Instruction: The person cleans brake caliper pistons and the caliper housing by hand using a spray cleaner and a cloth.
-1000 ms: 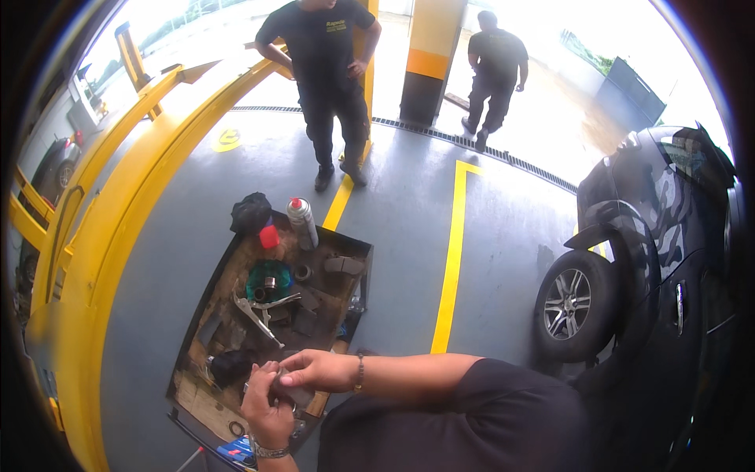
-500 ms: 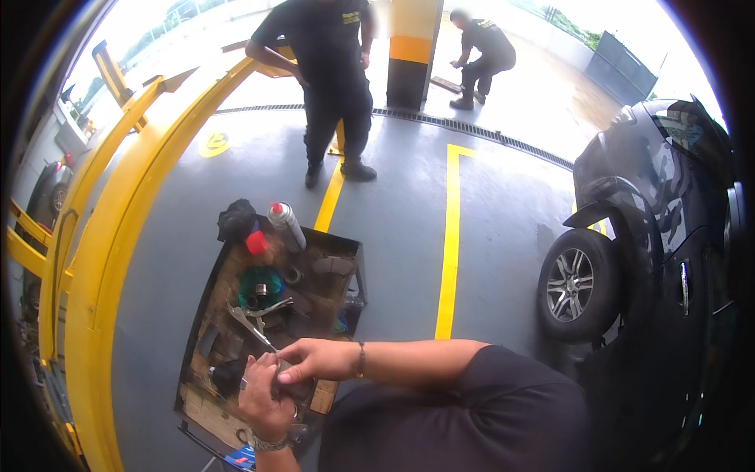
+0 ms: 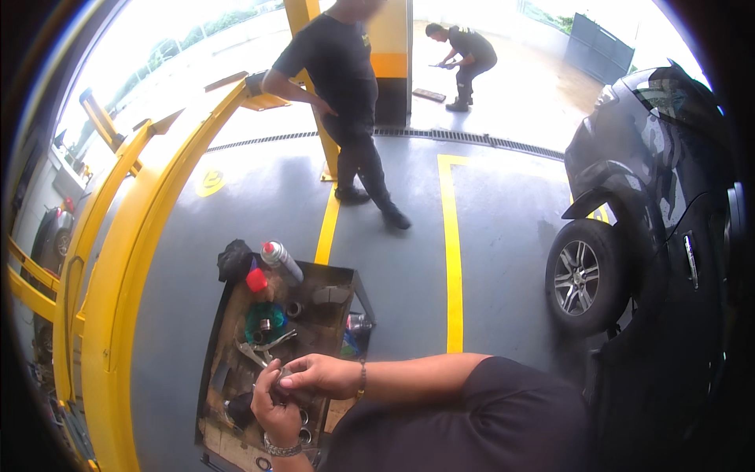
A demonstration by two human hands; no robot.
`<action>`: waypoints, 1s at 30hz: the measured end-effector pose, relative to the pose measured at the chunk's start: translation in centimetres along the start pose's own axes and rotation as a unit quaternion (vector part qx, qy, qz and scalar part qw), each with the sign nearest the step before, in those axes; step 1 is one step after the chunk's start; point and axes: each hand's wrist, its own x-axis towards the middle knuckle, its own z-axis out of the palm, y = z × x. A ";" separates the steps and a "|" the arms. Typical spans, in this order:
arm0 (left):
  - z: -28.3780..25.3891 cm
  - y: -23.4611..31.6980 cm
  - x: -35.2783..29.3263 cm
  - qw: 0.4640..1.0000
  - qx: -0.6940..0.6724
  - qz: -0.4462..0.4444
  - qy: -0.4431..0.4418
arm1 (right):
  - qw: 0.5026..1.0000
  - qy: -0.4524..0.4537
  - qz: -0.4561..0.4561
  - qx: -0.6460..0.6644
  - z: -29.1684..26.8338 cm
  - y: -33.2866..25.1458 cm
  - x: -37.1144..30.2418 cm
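My left hand and my right hand meet above the near part of a dark-rimmed tool tray. The fingers of both are closed around a small part that they mostly hide; I cannot make out its kind. Just beyond the fingertips is a silver locking-plier-like tool, its arms spread. Whether the fingers touch it is unclear. Behind it, a small metal cylinder sits on a blue-green piece, and a metal ring lies to the right. Metal rings also show beside my left wrist.
A spray can, a red cap and a black crumpled bundle occupy the tray's far end. Yellow lift arms rise on the left. A dark car stands at right. One person stands ahead; another bends farther off.
The view has shifted, so the tray appears lower. My hands stay together over it. The nearer person has changed leg stance, and the farther one has raised their hands with something in them.
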 end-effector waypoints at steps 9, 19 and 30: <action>0.6 0.7 2.8 0.982 0.123 0.133 -0.047 | 0.993 -0.005 0.013 -0.120 -2.1 -1.9 -0.3; 1.0 -1.8 3.4 0.990 0.080 0.106 -0.054 | 0.954 0.070 -0.080 -0.280 -1.6 -2.4 0.2; -0.6 -1.5 2.9 0.962 0.234 0.082 -0.117 | 0.879 0.142 -0.064 -0.451 -1.1 -1.8 1.3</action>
